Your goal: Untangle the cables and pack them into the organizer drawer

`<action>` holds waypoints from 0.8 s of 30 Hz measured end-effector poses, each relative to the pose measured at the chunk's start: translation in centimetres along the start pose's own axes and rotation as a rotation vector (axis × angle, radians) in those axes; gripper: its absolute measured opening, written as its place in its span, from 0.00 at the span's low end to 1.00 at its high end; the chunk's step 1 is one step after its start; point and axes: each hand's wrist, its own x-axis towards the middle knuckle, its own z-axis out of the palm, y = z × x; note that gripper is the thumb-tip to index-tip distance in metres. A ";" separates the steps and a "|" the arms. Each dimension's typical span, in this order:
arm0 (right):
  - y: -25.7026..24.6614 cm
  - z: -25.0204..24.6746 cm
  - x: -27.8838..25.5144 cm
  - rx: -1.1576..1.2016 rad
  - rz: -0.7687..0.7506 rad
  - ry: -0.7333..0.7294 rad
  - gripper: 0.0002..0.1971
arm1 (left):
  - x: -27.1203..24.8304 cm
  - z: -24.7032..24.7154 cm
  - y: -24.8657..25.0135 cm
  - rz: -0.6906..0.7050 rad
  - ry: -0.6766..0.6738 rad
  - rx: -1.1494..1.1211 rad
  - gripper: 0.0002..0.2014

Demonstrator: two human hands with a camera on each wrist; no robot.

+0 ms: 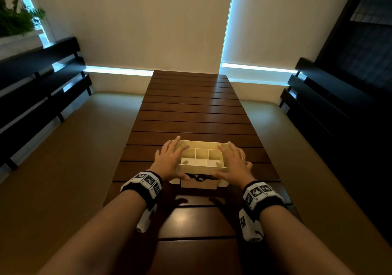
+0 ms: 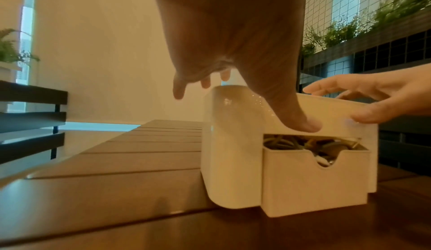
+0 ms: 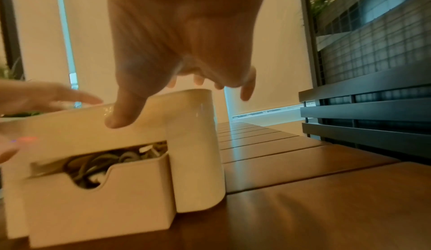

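Observation:
A white organizer (image 1: 201, 142) with open top compartments stands on the wooden table. Its front drawer (image 1: 199, 184) is pulled out a little, and coiled cables (image 1: 198, 176) lie inside it. My left hand (image 1: 171, 160) lies over the organizer's left end with its fingers spread and straight. Its thumb (image 2: 300, 119) touches the front face just above the drawer (image 2: 312, 185). My right hand (image 1: 231, 162) mirrors it at the right end, thumb (image 3: 123, 114) on the front face. The cables (image 3: 97, 163) show through the drawer's gap and notch.
The slatted wooden table (image 1: 191, 109) stretches away beyond the organizer. Dark benches run along the left (image 1: 38, 88) and right (image 1: 318, 105) sides. A green plant (image 1: 17, 20) sits at the far left.

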 end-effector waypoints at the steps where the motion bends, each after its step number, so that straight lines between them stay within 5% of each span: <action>1: 0.2 0.0 0.2 0.000 -0.016 -0.066 0.42 | 0.1 -0.2 -0.2 0.002 -0.053 -0.044 0.49; 6: 0.3 0.3 0.4 -0.069 -0.064 -0.181 0.25 | 0.0 0.7 -0.6 -0.029 -0.066 -0.119 0.31; 13: -0.3 0.7 -0.4 -0.247 -0.033 -0.108 0.37 | -0.4 0.9 -0.1 -0.083 -0.113 0.124 0.54; 18: 0.0 1.9 -0.6 -0.274 -0.042 0.057 0.27 | -0.7 1.9 0.3 -0.070 0.013 0.158 0.41; 24: 0.1 2.1 -0.2 -0.256 -0.054 0.124 0.24 | -0.5 1.9 0.3 -0.072 0.028 0.153 0.41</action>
